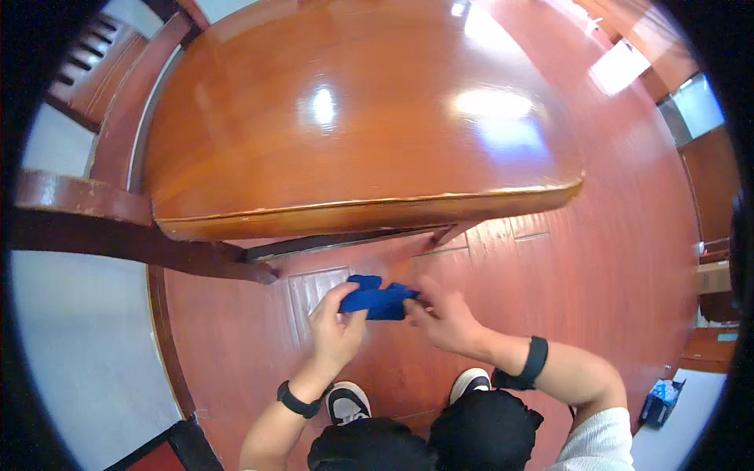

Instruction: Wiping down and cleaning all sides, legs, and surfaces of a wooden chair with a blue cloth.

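A small folded piece of dark blue cloth (386, 303) hangs between my hands, above the floor and in front of the chair. My left hand (337, 324) grips its left end between thumb and fingers. At its right end, my right hand (442, 315) pinches the edge with thumb and fingertips; those fingers are somewhat blurred. One flap of the cloth stands up near my left fingers. The wooden chair's seat (365, 135) lies just beyond my hands, glossy and worn along its front edge.
A chair leg (253, 271) reaches the reddish plank floor (618, 282) left of my hands. My shoes (349, 403) stand below. At the left is a white wall (82, 329) with a brown baseboard. A small dark box (662, 403) and a cardboard box (714, 278) are at the right.
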`<control>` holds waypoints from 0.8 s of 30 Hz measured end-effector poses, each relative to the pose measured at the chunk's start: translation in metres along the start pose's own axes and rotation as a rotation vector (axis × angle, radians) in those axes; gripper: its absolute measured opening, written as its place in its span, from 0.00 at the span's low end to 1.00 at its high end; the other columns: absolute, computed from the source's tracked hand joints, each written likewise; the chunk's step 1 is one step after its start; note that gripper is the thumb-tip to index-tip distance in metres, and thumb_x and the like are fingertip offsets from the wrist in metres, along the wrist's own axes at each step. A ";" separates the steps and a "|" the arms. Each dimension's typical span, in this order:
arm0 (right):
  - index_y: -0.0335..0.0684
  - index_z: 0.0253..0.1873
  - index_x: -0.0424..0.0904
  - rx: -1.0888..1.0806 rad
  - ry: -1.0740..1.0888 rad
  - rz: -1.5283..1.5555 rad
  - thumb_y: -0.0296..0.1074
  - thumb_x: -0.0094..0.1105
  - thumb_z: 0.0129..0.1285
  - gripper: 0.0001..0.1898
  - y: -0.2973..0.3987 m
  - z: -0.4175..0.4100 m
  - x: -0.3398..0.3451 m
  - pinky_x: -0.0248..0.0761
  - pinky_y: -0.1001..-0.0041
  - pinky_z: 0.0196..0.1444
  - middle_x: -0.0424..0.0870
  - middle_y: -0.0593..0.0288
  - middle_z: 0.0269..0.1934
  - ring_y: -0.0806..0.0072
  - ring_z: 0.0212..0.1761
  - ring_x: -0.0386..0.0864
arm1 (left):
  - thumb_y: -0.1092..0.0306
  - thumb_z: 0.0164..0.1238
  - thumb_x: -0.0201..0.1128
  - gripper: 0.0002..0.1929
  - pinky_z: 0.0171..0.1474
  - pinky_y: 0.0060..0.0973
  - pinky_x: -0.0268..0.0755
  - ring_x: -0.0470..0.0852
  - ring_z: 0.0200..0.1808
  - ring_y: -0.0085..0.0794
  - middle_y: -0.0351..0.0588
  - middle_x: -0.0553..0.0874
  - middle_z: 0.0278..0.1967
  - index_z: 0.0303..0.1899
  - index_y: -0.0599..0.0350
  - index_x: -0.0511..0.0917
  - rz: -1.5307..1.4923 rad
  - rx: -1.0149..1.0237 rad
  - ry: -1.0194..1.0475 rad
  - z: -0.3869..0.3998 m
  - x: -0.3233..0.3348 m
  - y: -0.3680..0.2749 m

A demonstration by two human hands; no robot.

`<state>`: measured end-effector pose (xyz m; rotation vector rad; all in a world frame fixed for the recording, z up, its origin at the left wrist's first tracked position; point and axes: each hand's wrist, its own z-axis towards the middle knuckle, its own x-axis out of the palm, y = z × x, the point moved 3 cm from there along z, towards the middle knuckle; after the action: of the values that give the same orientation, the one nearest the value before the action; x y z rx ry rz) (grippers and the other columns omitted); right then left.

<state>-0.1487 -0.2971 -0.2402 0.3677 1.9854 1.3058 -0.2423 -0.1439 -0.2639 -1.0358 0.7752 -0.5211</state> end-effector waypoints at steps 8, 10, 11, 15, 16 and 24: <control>0.36 0.46 0.69 -0.304 -0.788 0.079 0.21 0.55 0.56 0.12 -0.029 -0.035 -0.064 0.72 0.72 0.40 0.77 0.52 0.37 0.65 0.38 0.80 | 0.78 0.53 0.63 0.08 0.36 0.18 0.69 0.75 0.32 0.20 0.43 0.79 0.32 0.35 0.64 0.74 -0.332 -0.222 0.103 0.029 0.078 -0.074; 0.36 0.49 0.67 -0.390 -0.881 0.038 0.21 0.55 0.56 0.15 -0.027 -0.018 -0.078 0.72 0.72 0.40 0.76 0.51 0.39 0.66 0.40 0.79 | 0.78 0.58 0.59 0.12 0.46 0.21 0.67 0.75 0.41 0.24 0.47 0.76 0.41 0.44 0.64 0.69 -0.308 -0.035 0.012 0.039 0.092 -0.083; 0.36 0.52 0.65 -0.479 -0.961 -0.016 0.21 0.55 0.55 0.18 -0.022 -0.006 -0.084 0.72 0.71 0.41 0.76 0.50 0.40 0.66 0.41 0.79 | 0.78 0.58 0.59 0.12 0.46 0.21 0.67 0.75 0.41 0.24 0.47 0.76 0.41 0.44 0.64 0.69 -0.302 -0.032 0.023 0.044 0.100 -0.088; 0.34 0.60 0.53 -0.717 -0.985 0.293 0.24 0.58 0.53 0.31 0.002 0.046 -0.098 0.71 0.70 0.45 0.74 0.46 0.45 0.60 0.46 0.77 | 0.72 0.61 0.57 0.32 0.61 0.32 0.55 0.63 0.55 0.32 0.51 0.63 0.55 0.61 0.64 0.47 -0.394 0.014 0.102 0.047 0.119 -0.095; 0.34 0.61 0.53 -0.701 -1.008 0.247 0.25 0.59 0.52 0.32 0.004 0.049 -0.094 0.71 0.69 0.46 0.73 0.45 0.46 0.58 0.46 0.77 | 0.70 0.61 0.57 0.36 0.64 0.36 0.50 0.59 0.59 0.37 0.54 0.58 0.58 0.63 0.64 0.41 -0.364 0.174 0.139 0.042 0.126 -0.095; 0.38 0.62 0.50 -0.573 -0.834 0.251 0.29 0.60 0.52 0.34 -0.041 0.066 -0.069 0.68 0.65 0.49 0.72 0.46 0.47 0.56 0.45 0.75 | 0.64 0.55 0.62 0.48 0.66 0.41 0.44 0.53 0.65 0.50 0.65 0.52 0.62 0.64 0.68 0.31 -0.186 0.193 0.306 0.034 0.158 -0.067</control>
<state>-0.0479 -0.3111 -0.2631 0.7413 0.8555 1.4768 -0.1180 -0.2651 -0.2438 -0.8622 0.8821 -0.9114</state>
